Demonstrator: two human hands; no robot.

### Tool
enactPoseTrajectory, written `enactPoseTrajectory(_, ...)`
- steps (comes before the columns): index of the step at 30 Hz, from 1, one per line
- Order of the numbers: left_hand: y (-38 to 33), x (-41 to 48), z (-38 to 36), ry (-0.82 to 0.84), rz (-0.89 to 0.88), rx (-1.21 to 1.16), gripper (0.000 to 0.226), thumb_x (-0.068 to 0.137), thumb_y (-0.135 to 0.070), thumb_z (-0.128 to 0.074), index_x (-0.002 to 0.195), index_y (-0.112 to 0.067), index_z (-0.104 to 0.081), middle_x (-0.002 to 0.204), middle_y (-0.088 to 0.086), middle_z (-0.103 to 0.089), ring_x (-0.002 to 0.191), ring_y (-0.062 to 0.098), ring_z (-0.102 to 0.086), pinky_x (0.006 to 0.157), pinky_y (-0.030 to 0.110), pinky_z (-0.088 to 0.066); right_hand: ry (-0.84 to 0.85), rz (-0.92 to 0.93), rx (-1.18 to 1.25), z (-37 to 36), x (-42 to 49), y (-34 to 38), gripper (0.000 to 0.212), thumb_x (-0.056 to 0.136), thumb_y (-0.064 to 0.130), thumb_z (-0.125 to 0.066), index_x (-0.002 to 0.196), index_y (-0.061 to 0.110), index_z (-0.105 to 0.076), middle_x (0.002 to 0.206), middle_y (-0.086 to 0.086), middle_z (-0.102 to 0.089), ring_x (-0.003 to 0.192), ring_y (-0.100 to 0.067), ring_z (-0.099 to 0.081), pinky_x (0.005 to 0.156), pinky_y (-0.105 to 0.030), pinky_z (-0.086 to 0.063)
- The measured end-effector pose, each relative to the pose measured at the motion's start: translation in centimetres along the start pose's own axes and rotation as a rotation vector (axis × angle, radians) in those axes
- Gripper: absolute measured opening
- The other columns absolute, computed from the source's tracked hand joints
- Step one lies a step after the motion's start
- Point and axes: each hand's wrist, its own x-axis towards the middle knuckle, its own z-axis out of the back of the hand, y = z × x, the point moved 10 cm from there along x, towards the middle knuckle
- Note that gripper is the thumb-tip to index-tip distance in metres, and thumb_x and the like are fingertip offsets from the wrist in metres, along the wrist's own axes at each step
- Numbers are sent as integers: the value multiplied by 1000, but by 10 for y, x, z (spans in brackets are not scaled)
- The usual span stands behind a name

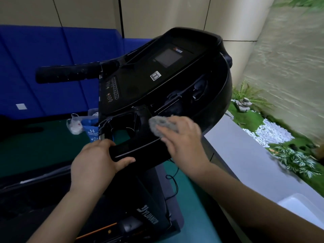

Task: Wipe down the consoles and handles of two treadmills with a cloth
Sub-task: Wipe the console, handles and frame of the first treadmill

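Observation:
A black treadmill console (pixel 157 76) with a small grey screen fills the middle of the view, tilted. Its padded black handle (pixel 70 74) sticks out to the left. My right hand (pixel 182 139) presses a grey cloth (pixel 161 124) flat against the console's lower part, beside the cup-holder recess (pixel 122 125). My left hand (pixel 94 160) grips the console's near black edge, thumb on the underside and fingers over the top. The treadmill deck with a white logo (pixel 147 216) lies below.
A blue padded wall (pixel 43 67) stands behind at left. Plastic bags and a blue packet (pixel 84 125) sit on the green floor. A grey ledge (pixel 245 155) runs along the right, with plants and white pebbles beyond it. A black cable (pixel 173 179) hangs under the console.

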Motion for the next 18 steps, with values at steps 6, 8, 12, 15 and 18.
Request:
enactPoseTrajectory(6, -2, 1, -1, 2, -36, 32, 81, 55, -83, -52, 104, -21, -66, 91, -1, -67, 89, 21, -62, 58, 28, -48, -391, -345, 350, 66, 18, -69, 35, 90, 20, -57, 124, 24, -61, 111, -4, -39, 102, -13, -43, 97, -10, -32)
enactPoseTrajectory(8, -1, 3, -2, 16, -36, 36, 82, 54, -84, -52, 104, -22, -66, 91, -2, -66, 89, 20, -62, 56, 27, -47, -474, -577, 357, 84, 26, -123, 40, 94, 23, -51, 134, 30, -49, 108, -4, -32, 99, -10, -38, 95, -2, -25)
enactPoseTrajectory(12, -1, 5, -2, 28, -34, 44, 84, 52, -86, -50, 105, -23, -65, 92, -3, -66, 89, 19, -62, 56, 27, -47, -409, -725, 231, 68, 27, -168, 54, 97, 35, -32, 150, 27, -26, 104, -8, -30, 100, -20, -36, 97, -24, -31)
enactPoseTrajectory(15, -2, 6, -1, 32, -29, 39, 83, 51, -87, -49, 103, -24, -64, 92, -5, -65, 89, 19, -61, 56, 27, -46, -414, -774, 177, 41, -1, -146, 58, 98, 41, -26, 152, 29, -8, 104, -8, -30, 94, -21, -37, 83, -24, -28)
enactPoseTrajectory(18, 0, 7, -3, 37, -17, 26, 82, 51, -86, -51, 104, -25, -63, 93, -5, -65, 90, 19, -61, 57, 27, -47, -282, -679, 218, 1, -40, -75, 67, 95, 55, -19, 148, 31, 15, 112, -11, -33, 95, -24, -40, 91, -35, -39)
